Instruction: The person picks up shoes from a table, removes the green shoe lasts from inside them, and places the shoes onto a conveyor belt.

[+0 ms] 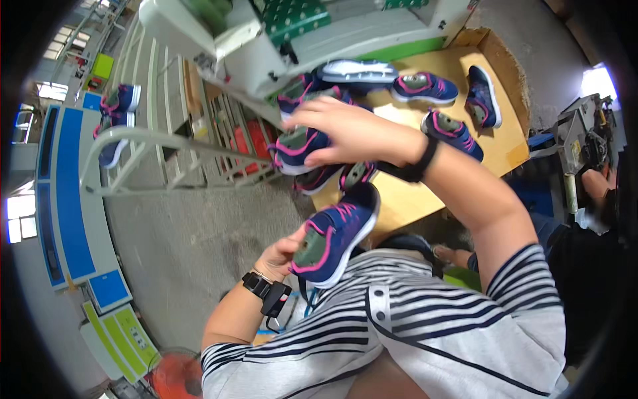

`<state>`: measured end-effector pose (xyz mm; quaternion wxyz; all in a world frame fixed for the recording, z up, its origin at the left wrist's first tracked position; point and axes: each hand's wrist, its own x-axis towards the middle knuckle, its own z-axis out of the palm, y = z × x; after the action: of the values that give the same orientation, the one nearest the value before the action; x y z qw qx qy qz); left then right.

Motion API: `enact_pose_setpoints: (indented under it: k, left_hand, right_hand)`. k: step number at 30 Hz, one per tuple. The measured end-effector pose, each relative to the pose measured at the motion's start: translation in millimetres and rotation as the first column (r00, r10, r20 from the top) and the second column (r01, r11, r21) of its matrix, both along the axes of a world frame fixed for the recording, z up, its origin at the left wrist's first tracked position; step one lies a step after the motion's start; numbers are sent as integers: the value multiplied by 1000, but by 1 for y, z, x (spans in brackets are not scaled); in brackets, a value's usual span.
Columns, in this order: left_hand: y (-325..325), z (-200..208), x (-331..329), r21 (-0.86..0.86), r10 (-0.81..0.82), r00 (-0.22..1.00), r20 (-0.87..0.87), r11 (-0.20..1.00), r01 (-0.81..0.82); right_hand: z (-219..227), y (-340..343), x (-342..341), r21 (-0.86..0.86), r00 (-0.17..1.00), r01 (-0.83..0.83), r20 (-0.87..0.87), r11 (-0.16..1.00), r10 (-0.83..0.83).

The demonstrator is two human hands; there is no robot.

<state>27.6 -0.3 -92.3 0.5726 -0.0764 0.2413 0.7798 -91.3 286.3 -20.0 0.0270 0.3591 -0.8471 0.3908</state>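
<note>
Presently lifted: navy shoe with pink trim and white sole (352, 223), its heel gripped by the curled left hand (276, 258).
Right hand (332, 130): hung half open over other navy-and-pink shoes (292, 161); contact could not be told.
Shoes: one was up, others lay on the flat tan bench (405, 203); which were finished was unclear.
Room: pale metal machine (246, 66) beyond the right hand, grey concrete floor (193, 229) left of both.

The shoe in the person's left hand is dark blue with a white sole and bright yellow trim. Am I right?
Almost! The yellow is wrong: the head view shows that the shoe in the left hand is trimmed in pink. It is dark blue with a white sole, just as you said.
</note>
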Motion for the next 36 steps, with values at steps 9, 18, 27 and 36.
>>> enact_pose_setpoints:
  k: [9,18,27,36]
  left_hand:
    - [-46,-3,54,-81,381,924,28,922,-378]
    - [10,32,-39,-41,422,901,-98,903,-427]
    - [167,134,-306,194,448,753,-481,893,-407]
    - [243,70,-558,-117,-520,-31,-854,250,-961]
  right_hand:
    - [-54,-53,8,411,936,311,-291,857,-200]
    - [22,98,75,-28,870,478,150,878,-469]
    - [77,215,-134,177,807,297,-573,938,-147]
    - [37,263,-340,568,870,493,-328,659,-369]
